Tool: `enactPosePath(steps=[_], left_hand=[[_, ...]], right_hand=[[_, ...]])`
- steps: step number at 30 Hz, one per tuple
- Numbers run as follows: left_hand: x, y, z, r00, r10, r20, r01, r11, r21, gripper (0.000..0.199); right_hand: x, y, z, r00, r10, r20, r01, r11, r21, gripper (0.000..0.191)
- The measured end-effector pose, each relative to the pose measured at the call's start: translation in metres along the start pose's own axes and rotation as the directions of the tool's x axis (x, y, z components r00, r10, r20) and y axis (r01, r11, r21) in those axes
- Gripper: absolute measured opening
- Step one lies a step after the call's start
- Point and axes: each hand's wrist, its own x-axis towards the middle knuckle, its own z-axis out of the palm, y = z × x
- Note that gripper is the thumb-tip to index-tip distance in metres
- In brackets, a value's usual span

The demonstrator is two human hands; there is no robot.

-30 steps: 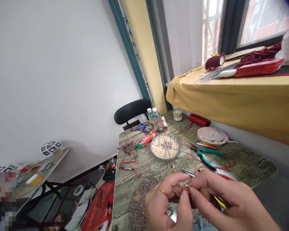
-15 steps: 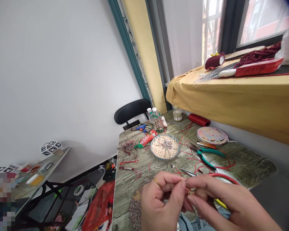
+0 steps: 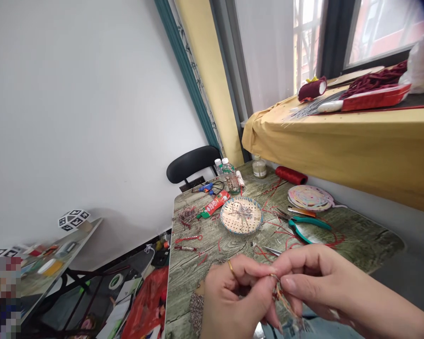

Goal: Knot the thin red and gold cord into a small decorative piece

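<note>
beige basket of cord beyond hands

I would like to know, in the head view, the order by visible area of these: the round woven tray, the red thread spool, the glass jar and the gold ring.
Largest to smallest:
1. Round woven tray
2. Red thread spool
3. Glass jar
4. Gold ring, smallest although nearer the camera, on the left hand

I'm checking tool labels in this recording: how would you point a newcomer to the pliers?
Below the yellow-draped ledge stands a wood-grain table. On it, right of the round woven tray and just beyond the right hand, lie the pliers. Their bright teal handles set them apart from the slim orange object beside them.
</note>
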Motion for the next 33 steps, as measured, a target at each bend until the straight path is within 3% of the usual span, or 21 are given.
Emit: enactPosePath(steps=[3,6,10,13,16,18,22,24,26,27,29,31,33], left_hand=[[0.005,-0.006,-0.008,0.99,0.008,0.138,0.002,0.998,-0.07,0.005],[0.009,-0.01,-0.015,0.964,0.011,0.266,0.031,0.988,-0.153,0.008],[0.012,-0.014,-0.017,0.963,0.024,0.267,0.023,0.985,-0.172,0.008],[0.015,-0.021,-0.015,0.974,0.024,0.225,0.014,0.987,-0.163,0.012],[0.016,-0.025,-0.011,0.98,0.014,0.198,0.023,0.983,-0.183,0.02],[0.015,-0.023,-0.008,0.986,-0.016,0.164,0.044,0.984,-0.17,0.019],[0.009,-0.008,-0.005,0.993,-0.092,0.071,0.1,0.987,-0.122,0.015],[0.008,-0.003,-0.005,0.994,-0.095,0.061,0.102,0.986,-0.129,0.018],[0.009,-0.002,-0.005,0.993,-0.08,0.092,0.09,0.99,-0.11,0.016],[0.01,-0.003,-0.005,0.992,-0.072,0.101,0.082,0.992,-0.093,0.015],[0.01,-0.003,-0.004,0.994,-0.065,0.085,0.07,0.996,-0.062,0.013],[0.01,-0.003,-0.003,0.997,-0.072,0.037,0.074,0.996,-0.042,0.012],[0.009,-0.001,-0.003,0.996,-0.084,0.024,0.085,0.996,-0.028,0.01]], right_hand=[[0.002,0.005,-0.002,0.999,-0.002,0.048,-0.004,0.992,0.127,0.02],[0.005,0.006,-0.002,0.999,-0.005,0.046,-0.002,0.99,0.142,0.02],[0.008,0.002,0.004,0.999,0.026,-0.019,-0.025,0.999,0.04,0.024],[0.01,0.0,0.01,0.994,0.026,-0.11,-0.043,0.987,-0.157,0.019],[0.014,0.001,0.011,0.97,-0.163,-0.18,0.065,0.888,-0.455,0.013],[0.018,0.003,0.006,0.914,-0.338,-0.226,0.127,0.765,-0.632,0.009],[0.023,0.007,-0.015,0.819,-0.485,-0.306,0.094,0.639,-0.764,0.007],[0.02,0.006,-0.02,0.856,-0.43,-0.288,0.11,0.694,-0.712,0.024],[0.015,0.003,-0.017,0.942,-0.274,-0.193,0.14,0.845,-0.516,0.039],[0.012,0.001,-0.013,0.975,-0.19,-0.118,0.131,0.912,-0.388,0.041],[0.008,-0.003,-0.003,0.996,-0.089,0.007,0.088,0.973,-0.215,0.033],[0.009,-0.003,0.004,0.994,-0.108,-0.005,0.1,0.935,-0.341,0.014],[0.013,0.001,0.002,0.973,-0.217,-0.079,0.115,0.753,-0.648,0.011]])
